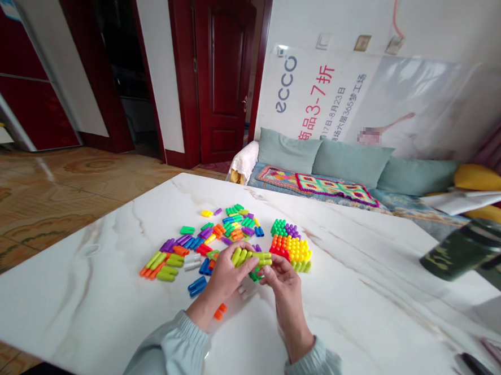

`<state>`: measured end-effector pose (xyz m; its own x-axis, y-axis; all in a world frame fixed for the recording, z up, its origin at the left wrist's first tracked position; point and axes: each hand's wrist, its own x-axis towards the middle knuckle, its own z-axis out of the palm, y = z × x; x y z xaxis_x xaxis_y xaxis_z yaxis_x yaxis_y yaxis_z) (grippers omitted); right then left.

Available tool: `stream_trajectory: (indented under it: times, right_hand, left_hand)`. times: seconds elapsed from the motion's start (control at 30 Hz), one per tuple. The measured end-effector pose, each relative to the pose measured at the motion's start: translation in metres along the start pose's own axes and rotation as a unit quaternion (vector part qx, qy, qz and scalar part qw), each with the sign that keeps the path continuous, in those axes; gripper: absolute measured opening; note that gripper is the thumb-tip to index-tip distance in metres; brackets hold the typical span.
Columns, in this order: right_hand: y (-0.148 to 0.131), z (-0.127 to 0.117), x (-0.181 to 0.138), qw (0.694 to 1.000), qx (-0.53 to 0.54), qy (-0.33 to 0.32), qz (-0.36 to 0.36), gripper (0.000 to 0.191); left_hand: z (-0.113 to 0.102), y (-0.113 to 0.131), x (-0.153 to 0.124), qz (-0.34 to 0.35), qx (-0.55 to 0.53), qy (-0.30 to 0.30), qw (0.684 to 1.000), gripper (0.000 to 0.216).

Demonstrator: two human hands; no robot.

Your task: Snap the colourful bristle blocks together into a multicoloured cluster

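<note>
My left hand [232, 268] is closed around a row of lime-green plastic pegs [243, 256] above the table. At the right end of that row, my right hand [285, 277] has its fingers pinched on more lime-green pegs [263, 258]. Behind and left of my hands lie loose pegs in green, purple, blue, orange, yellow and white, many in small joined groups. An orange group [220, 311] and a blue group [197, 286] are near my left wrist. Just beyond my right hand stands a block of upright pegs sorted by colour, with yellow [300, 250], red [280, 246], green and purple parts.
The white marble-patterned table [119, 315] carries a camouflage mug [467, 249] at the right. A dark-handled tool [483, 374] lies at the lower right edge. Beyond the table is a sofa with cushions [351, 161]; a red door [223, 78] stands behind.
</note>
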<state>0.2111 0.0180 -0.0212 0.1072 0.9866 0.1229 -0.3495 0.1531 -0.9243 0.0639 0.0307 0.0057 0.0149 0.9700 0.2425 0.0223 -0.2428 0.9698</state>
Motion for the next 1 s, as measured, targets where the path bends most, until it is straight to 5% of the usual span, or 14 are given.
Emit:
stream_trajectory:
  times: [0.47, 0.57, 0.67, 1.0]
  right_hand:
    - [-0.02, -0.017, 0.004, 0.981, -0.06, 0.142, -0.115, 0.04]
    - [-0.035, -0.043, 0.008, 0.934, -0.121, 0.278, -0.186, 0.042]
    - [-0.045, -0.064, 0.01, 0.891, -0.239, 0.351, -0.163, 0.039]
    - [-0.036, -0.077, 0.01, 0.782, -0.558, 0.274, -0.04, 0.034]
  left_hand:
    - [0.012, -0.007, -0.007, 0.082, 0.091, -0.056, 0.991, 0.013]
    - [0.014, -0.012, -0.007, 0.178, 0.154, -0.095, 0.967, 0.015]
    - [0.016, -0.02, -0.008, 0.239, 0.214, -0.131, 0.938, 0.029]
    - [0.013, -0.024, -0.008, 0.162, 0.408, -0.227, 0.869, 0.051]
